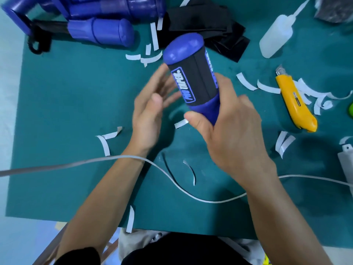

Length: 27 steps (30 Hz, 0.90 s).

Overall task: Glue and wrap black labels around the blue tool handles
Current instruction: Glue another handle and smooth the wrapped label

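Two grips meet over the middle of the green surface, and the handle is in only one of them. The right grip is closed round the handle's bare blue lower end: the thumb presses the near side and the other fingers curl round the far side, out of sight. Most of the handle stands clear above that grip. It is tilted, with its domed end pointing away from the person and a little to the left, and it is lifted off the surface.

A black label wraps the handle's middle, just above the right thumb. A blue-outlined patch of lettering on it faces the camera.

The left grip is spread, palm turned toward the handle and fingers straight beside the label's left edge. The fingers are blurred, so I cannot tell whether they touch it.

At the far left corner lies a pile of bare handles. To the right of them, beyond the held handle's dome, is a heap of loose labels. A clear bottle with a long nozzle lies at the far right, and a yellow knife lies to the right of the right grip. White strips are scattered over the surface, and a white cable runs under both forearms.
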{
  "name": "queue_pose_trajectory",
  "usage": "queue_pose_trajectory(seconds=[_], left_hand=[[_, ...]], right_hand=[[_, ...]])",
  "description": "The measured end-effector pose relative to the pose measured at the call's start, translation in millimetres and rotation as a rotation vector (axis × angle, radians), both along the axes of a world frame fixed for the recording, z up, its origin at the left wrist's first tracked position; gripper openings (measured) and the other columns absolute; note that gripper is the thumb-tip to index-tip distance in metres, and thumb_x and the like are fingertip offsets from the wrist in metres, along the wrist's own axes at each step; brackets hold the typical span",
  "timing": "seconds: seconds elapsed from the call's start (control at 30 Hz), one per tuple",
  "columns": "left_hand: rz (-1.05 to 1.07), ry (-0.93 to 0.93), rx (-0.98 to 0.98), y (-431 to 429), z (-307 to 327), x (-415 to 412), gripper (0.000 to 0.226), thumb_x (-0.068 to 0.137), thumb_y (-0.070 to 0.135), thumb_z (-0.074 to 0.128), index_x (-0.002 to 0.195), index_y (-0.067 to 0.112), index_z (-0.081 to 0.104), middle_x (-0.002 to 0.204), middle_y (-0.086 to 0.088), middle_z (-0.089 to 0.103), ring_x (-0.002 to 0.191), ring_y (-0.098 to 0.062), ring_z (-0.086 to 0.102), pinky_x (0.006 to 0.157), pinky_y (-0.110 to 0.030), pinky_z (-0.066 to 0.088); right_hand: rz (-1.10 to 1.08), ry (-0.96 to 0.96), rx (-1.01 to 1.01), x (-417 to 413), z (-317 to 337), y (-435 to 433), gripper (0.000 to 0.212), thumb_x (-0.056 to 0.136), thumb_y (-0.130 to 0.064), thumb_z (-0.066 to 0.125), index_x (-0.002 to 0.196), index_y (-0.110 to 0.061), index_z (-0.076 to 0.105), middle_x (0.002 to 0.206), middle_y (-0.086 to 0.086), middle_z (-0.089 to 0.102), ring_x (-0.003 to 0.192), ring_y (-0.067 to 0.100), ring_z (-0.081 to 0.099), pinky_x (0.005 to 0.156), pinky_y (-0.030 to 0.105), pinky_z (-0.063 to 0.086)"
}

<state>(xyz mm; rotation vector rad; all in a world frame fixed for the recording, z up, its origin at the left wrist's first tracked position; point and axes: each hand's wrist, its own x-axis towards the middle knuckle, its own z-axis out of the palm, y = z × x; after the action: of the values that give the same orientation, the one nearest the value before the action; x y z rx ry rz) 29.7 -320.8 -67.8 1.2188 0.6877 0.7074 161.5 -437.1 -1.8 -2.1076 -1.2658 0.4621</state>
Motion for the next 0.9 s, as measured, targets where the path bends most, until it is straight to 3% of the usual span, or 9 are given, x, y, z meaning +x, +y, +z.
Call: queue_pose_trajectory(seconds=[0.1,0.2,0.33,0.43,0.53,0.67,0.8,0.87,0.9], left_hand=[[-0.103,-0.005,-0.067,-10,-1,8,0.064,0.101,0.05,0.062,0.145,0.005,0.052,0.136,-0.01,0.064,0.123,-0.028,0.061,0.105,-0.044,0.05],[-0.094,-0.034,-0.203,-7,-5,11,0.052,0.103,0.034,0.058,0.144,0.003,0.052,0.135,-0.014,0.066,0.123,-0.035,0.06,0.108,-0.056,0.044],[-0.1,-0.087,-0.393,0,-8,9,0.039,0.106,0.021,0.047,0.14,0.008,0.059,0.135,-0.016,0.066,0.119,-0.04,0.054,0.1,-0.065,0.033],[-0.179,-0.184,-0.502,5,-6,7,0.041,0.104,0.02,0.047,0.14,0.002,0.057,0.141,-0.018,0.064,0.122,-0.035,0.064,0.104,-0.058,0.047],[-0.227,-0.296,-0.6,4,-6,7,0.044,0.104,0.02,0.046,0.14,-0.002,0.059,0.142,-0.021,0.062,0.124,-0.036,0.064,0.1,-0.053,0.054],[-0.207,-0.298,-0.652,3,-10,7,0.045,0.11,0.023,0.037,0.142,0.0,0.057,0.143,-0.02,0.062,0.123,-0.035,0.064,0.101,-0.052,0.054],[-0.198,-0.244,-0.589,5,-10,6,0.047,0.107,0.031,0.048,0.139,-0.002,0.057,0.134,-0.022,0.066,0.12,-0.035,0.066,0.099,-0.049,0.056],[-0.211,-0.25,-0.557,4,-9,6,0.053,0.102,0.034,0.06,0.14,-0.002,0.054,0.132,-0.021,0.067,0.119,-0.034,0.066,0.096,-0.046,0.057],[-0.208,-0.253,-0.557,4,-9,6,0.052,0.1,0.035,0.064,0.139,0.002,0.057,0.131,-0.018,0.069,0.118,-0.032,0.067,0.095,-0.045,0.057]], right_hand=[[-0.003,0.204,-0.073,-9,-7,9,0.058,0.086,-0.058,0.071,0.134,-0.029,0.054,0.09,-0.009,0.073,0.081,0.026,0.063,0.076,0.043,0.052],[-0.07,0.324,-0.06,-9,-21,16,0.058,0.084,-0.058,0.074,0.132,-0.03,0.059,0.084,-0.011,0.073,0.076,0.017,0.066,0.077,0.042,0.055],[-0.018,0.146,-0.048,-2,-31,12,0.069,0.086,-0.064,0.066,0.141,-0.023,0.059,0.066,-0.009,0.058,0.065,0.012,0.047,0.079,0.035,0.05],[-0.041,-0.01,0.029,-5,-30,9,0.076,0.087,-0.064,0.061,0.141,-0.01,0.06,0.065,-0.011,0.055,0.075,0.001,0.037,0.083,0.029,0.036],[-0.066,-0.083,0.046,-12,-31,6,0.073,0.086,-0.063,0.07,0.136,-0.009,0.064,0.064,-0.006,0.059,0.073,0.006,0.024,0.084,0.032,0.039],[-0.049,-0.127,0.036,-12,-31,7,0.072,0.086,-0.063,0.071,0.133,-0.009,0.066,0.064,-0.01,0.053,0.063,0.012,0.032,0.089,0.035,0.039],[-0.1,-0.143,0.224,-3,-29,9,0.059,0.084,-0.055,0.072,0.12,-0.009,0.07,0.091,-0.015,0.057,0.076,0.019,0.055,0.089,0.038,0.04],[-0.003,-0.074,0.291,4,-30,14,0.063,0.087,-0.046,0.074,0.135,-0.007,0.061,0.128,0.002,0.064,0.114,0.029,0.06,0.104,0.045,0.043],[0.079,-0.042,0.284,7,-31,17,0.071,0.088,-0.041,0.074,0.146,-0.006,0.053,0.147,0.011,0.054,0.132,0.033,0.052,0.115,0.047,0.038]])
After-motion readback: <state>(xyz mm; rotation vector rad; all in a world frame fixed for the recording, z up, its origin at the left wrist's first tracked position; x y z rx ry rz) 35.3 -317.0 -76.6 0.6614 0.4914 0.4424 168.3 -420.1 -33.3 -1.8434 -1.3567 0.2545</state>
